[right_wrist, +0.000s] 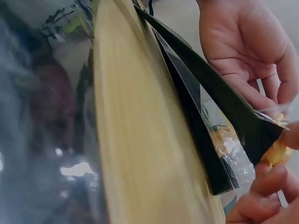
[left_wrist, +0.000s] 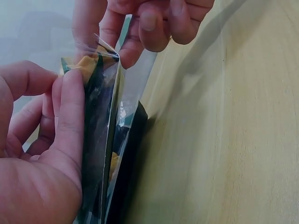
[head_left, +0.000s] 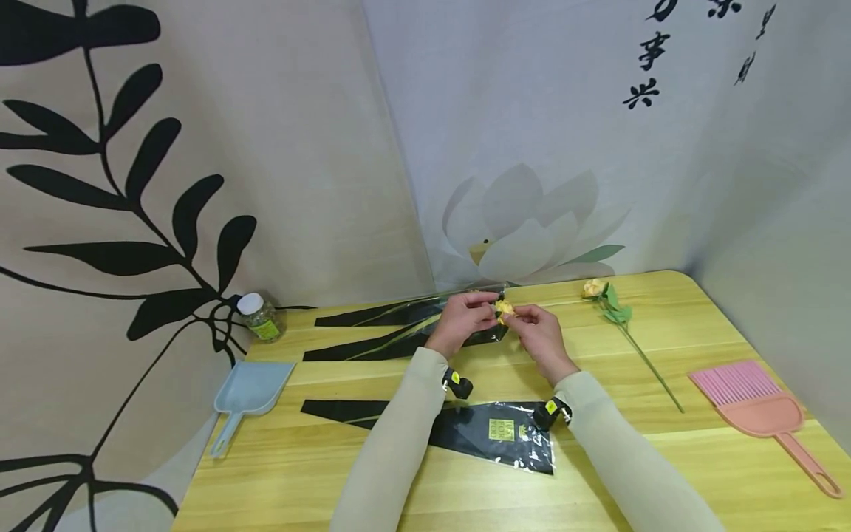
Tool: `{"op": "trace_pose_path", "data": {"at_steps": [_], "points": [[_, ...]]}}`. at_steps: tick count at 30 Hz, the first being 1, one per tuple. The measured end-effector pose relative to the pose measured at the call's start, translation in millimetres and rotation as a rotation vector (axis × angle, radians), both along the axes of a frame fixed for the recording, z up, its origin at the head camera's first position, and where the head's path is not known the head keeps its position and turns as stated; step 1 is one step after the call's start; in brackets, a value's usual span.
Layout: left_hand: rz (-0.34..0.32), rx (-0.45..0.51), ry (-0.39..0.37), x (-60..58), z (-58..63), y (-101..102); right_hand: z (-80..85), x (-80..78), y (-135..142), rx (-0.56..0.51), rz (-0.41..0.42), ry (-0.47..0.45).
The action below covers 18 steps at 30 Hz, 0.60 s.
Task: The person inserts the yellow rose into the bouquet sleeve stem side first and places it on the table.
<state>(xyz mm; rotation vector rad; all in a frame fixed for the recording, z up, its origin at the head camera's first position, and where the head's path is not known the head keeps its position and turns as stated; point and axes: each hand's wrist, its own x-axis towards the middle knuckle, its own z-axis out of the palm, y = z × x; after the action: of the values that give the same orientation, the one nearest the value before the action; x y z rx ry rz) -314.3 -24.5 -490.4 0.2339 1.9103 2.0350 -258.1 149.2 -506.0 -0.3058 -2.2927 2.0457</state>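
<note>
A yellow artificial rose sits at the wide mouth of a black, clear-edged flower sleeve, its stem running down inside. My left hand pinches the rose head from the left, as the left wrist view shows close up. Opposite it, my right hand pinches the sleeve's clear rim, fingertips against the petals. Just behind lies another black sleeve with a yellow flower showing inside. Nearer to me rests a flat black sleeve with a gold label, partly covered by my left forearm.
A single yellow rose with a green stem lies to the right on the wooden table. Beyond it is a pink dustpan with a brush. On the left are a blue dustpan and a white-capped jar.
</note>
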Motion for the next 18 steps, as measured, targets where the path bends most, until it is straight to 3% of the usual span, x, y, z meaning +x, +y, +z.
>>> {"op": "trace_pose_path", "data": {"at_steps": [5, 12, 18], "points": [[-0.002, -0.006, -0.005, -0.1, 0.2, -1.2, 1.1, -1.7, 3.3, 0.049, 0.039, -0.016], [0.001, -0.017, 0.002, 1.3, 0.9, -3.4, 2.2, -1.7, 14.6, -0.037, 0.074, -0.022], [-0.012, -0.013, 0.007, 2.5, 0.5, -3.0, 0.5, -2.3, 16.9, -0.008, 0.089, 0.001]]}}
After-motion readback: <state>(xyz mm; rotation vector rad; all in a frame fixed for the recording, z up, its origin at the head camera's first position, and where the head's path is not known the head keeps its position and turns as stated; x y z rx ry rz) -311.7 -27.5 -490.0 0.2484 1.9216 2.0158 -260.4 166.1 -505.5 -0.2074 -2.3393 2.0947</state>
